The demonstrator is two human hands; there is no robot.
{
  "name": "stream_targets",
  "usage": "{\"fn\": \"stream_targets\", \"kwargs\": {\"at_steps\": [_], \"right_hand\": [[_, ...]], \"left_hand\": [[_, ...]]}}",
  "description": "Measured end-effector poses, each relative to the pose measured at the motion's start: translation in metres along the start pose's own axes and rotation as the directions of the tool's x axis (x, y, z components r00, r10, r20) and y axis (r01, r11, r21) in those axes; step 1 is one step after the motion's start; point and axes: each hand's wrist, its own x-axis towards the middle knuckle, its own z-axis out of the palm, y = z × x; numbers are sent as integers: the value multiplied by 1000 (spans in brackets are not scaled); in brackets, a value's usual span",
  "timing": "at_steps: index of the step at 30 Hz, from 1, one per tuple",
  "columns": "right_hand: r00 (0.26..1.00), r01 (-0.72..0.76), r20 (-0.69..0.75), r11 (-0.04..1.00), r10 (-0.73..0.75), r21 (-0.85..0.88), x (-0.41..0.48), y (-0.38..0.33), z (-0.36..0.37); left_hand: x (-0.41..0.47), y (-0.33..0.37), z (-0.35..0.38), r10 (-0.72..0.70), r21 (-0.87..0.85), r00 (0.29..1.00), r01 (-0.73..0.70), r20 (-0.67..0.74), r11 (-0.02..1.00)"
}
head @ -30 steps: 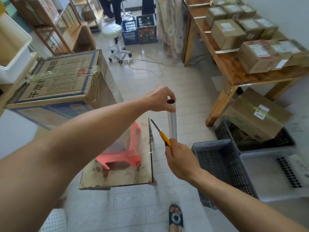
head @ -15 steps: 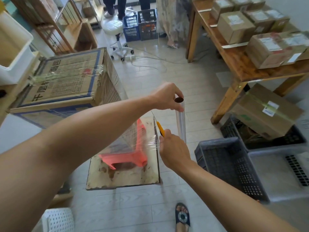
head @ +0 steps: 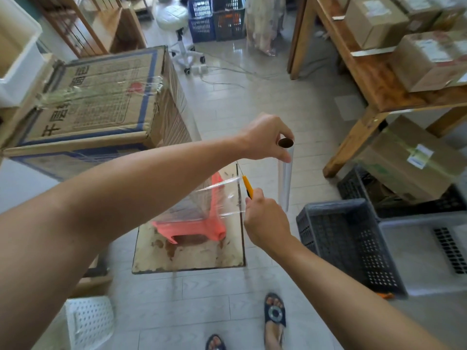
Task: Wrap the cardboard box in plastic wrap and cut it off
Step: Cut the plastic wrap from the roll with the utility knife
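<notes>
The big cardboard box (head: 101, 107) sits up on the left, raised above a pink plastic stool (head: 202, 223) that stands on a stained board (head: 189, 253) on the tiled floor. Its top has a blue border and printed Chinese characters, plus a red mark, but the small print is too fuzzy to read. A band of clear film crosses the top.

The left hand (head: 265, 137) has its fingers curled round the top end of the plastic wrap roll (head: 285, 173), held upright with the brown core facing up. A sheet of stretched film (head: 217, 198) runs from the roll back toward the box. The right hand (head: 265, 221) is closed round a yellow utility knife (head: 247, 186), its blade touching the film's edge just beside the roll.

On the right, a wooden table (head: 374, 79) carries smaller boxes with white labels I can't make out.
</notes>
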Motion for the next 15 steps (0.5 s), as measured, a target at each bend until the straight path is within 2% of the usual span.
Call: {"fn": "stream_targets", "kwargs": {"at_steps": [3,5,10,15], "right_hand": [[975,-143,162,986,155,-82,-19,18,11],[977,-158,139,986,164,-53,-25,26,15],[997,-44,66,998,48,-48,0,12,13],[983,-136,108,986,146,-93,7,28,28]], "left_hand": [[2,-4,-6,-50,-53,997,47,-60,997],[4,-2,-7,-36,-55,997,32,-70,998],[1,0,3,-32,-66,998,28,-56,997],[0,-3,4,-34,-68,994,27,-99,997]]}}
